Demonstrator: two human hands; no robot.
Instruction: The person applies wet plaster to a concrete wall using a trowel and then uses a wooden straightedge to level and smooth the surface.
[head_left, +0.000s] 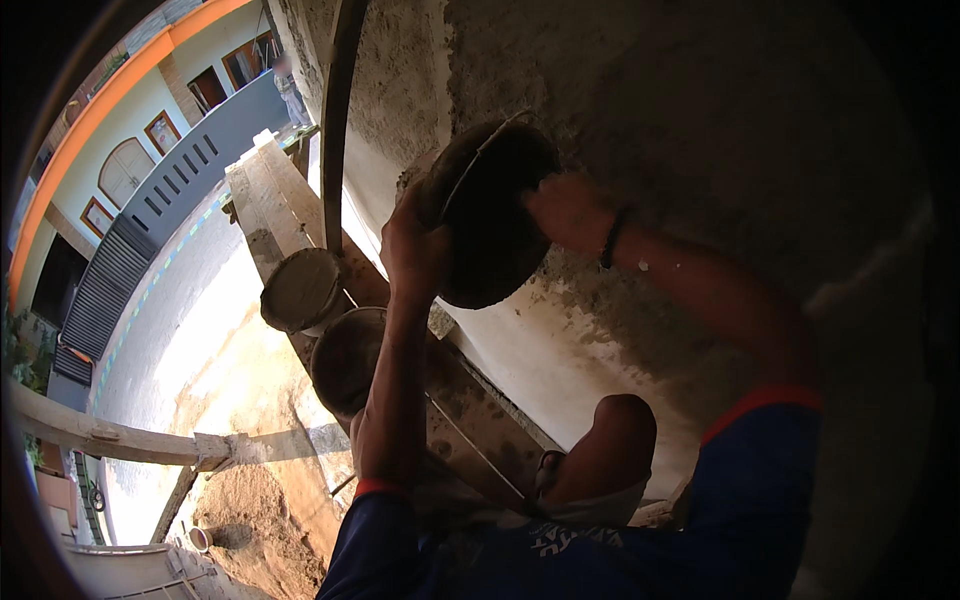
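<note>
A dark round bucket [492, 262] with a thin wire handle is tilted up against the rough plastered wall [640, 110]. My left hand [413, 250] grips its left rim, thumb turned inward over the edge. At the bucket's right side is my right hand [572, 212], closed like a fist at the opening; deep shadow hides whatever its fingers hold. A dark band circles my right wrist. Below my left hand, a second bucket [340, 352] stands on the planks, partly behind my left forearm. Beside it is a bucket of grey mortar [301, 290].
I am up on scaffold planks [275, 205] running along the wall, with gaps between boards. An upright pole [338, 130] rises close by. Down left are a wooden beam [120, 437], a sand pile [245, 500] and a sunlit street. A person [288, 95] stands beyond the planks' far end.
</note>
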